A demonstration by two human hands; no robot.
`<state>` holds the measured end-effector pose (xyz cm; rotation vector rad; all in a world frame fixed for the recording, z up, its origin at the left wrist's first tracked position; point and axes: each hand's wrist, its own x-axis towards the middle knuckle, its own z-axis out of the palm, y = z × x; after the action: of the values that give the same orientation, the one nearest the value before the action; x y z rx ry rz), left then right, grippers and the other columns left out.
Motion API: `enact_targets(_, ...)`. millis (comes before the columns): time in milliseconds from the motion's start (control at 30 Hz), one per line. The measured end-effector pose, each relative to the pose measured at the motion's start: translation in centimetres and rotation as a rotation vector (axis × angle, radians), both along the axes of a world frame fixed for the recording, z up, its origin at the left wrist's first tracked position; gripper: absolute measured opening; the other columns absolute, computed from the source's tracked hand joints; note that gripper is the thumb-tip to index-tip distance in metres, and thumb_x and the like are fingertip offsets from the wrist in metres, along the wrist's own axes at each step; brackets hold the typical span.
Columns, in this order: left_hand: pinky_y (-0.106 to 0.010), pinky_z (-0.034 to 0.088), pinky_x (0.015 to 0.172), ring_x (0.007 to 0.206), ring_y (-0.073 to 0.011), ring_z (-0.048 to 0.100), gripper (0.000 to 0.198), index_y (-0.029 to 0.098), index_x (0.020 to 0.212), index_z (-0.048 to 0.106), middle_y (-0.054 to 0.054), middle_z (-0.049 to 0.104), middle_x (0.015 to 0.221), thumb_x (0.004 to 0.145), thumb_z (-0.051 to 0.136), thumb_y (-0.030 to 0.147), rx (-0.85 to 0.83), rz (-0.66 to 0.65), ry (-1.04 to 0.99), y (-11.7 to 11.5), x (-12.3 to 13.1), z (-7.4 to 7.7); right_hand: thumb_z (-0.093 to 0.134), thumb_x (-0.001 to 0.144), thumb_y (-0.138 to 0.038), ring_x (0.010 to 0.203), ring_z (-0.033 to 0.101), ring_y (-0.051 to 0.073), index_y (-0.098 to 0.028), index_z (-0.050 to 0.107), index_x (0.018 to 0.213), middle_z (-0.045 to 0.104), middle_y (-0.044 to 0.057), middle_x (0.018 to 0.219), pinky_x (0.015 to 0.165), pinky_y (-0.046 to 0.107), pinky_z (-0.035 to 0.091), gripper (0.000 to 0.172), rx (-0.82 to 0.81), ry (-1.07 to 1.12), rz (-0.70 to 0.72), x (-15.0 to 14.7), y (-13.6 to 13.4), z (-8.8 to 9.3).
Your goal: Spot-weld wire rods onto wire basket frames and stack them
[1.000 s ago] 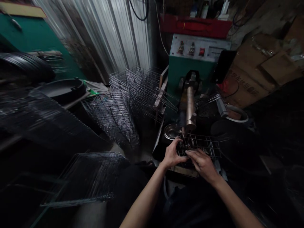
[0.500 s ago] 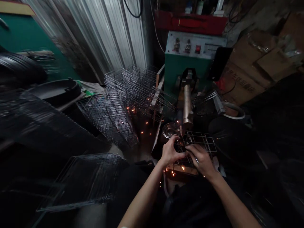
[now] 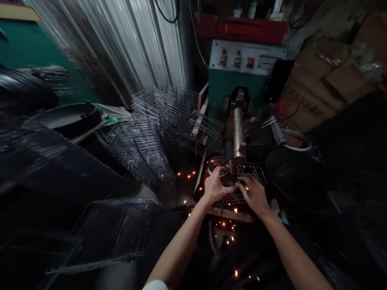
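A wire grid (image 3: 252, 171) lies under the tip of a spot welder's electrode (image 3: 231, 165), in front of the green machine. My left hand (image 3: 215, 187) curves around the grid's left side just below the electrode, its thumb and fingers closed on the wires. From the right, my right hand (image 3: 254, 195) reaches in with fingers pinched close to the left thumb. What those right fingertips hold is too small and dark to make out. Orange sparks (image 3: 224, 224) fall below the hands.
Stacked wire grids (image 3: 151, 133) stand to the left, and another wire panel (image 3: 111, 233) lies lower left. The green welding machine (image 3: 222, 90) carries a metal arm (image 3: 238, 135). A round metal dish (image 3: 213, 165) sits beside my left hand. Cardboard boxes (image 3: 314, 100) are at right.
The grid has shifted slightly left and its angle has altered between my hands. My right hand's fingers have changed position. Sparks have spread lower, towards my lap.
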<state>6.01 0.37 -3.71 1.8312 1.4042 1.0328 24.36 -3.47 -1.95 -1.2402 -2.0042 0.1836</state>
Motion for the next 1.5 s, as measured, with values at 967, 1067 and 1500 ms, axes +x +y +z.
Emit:
enact_targets(967, -0.035, 0.051, 0.088, 0.104, -0.0266, 0.066, 0.071, 0.028, 0.121, 0.057, -0.001, 0.067, 0.116, 0.058, 0.086, 0.045, 0.065, -0.107, 0.107, 5.2, -1.3, 0.6, 0.056, 0.096, -0.023, 0.088, 0.065, 0.022, -0.021, 0.065, 0.091, 0.067, 0.005, 0.090, 0.080, 0.034, 0.050, 0.011, -0.036, -0.022, 0.035, 0.6, 4.1, 0.8)
enact_targets(1067, -0.037, 0.050, 0.096, 0.114, -0.0276, 0.063, 0.078, 0.029, 0.130, 0.052, -0.003, 0.061, 0.129, 0.061, 0.087, 0.043, 0.109, -0.190, 0.063, 5.4, -2.1, 0.4, 0.056, 0.096, -0.025, 0.088, 0.065, 0.022, -0.021, 0.067, 0.093, 0.068, 0.006, 0.092, 0.081, 0.035, 0.050, 0.013, -0.077, -0.017, 0.059, 1.2, 4.1, 1.1)
enact_targets(1500, -0.043, 0.052, 0.099, 0.141, -0.0362, 0.041, 0.150, 0.043, 0.153, -0.016, -0.012, 0.013, 0.166, 0.051, 0.090, 0.018, -0.711, -0.297, -1.143, 1.2, 0.0, -20.0, 0.075, 0.082, -0.048, 0.079, 0.069, 0.024, -0.023, 0.053, 0.121, 0.068, 0.006, 0.089, 0.053, 0.026, 0.053, 0.051, -0.562, 0.723, -0.219, 4.2, -3.4, 1.7)
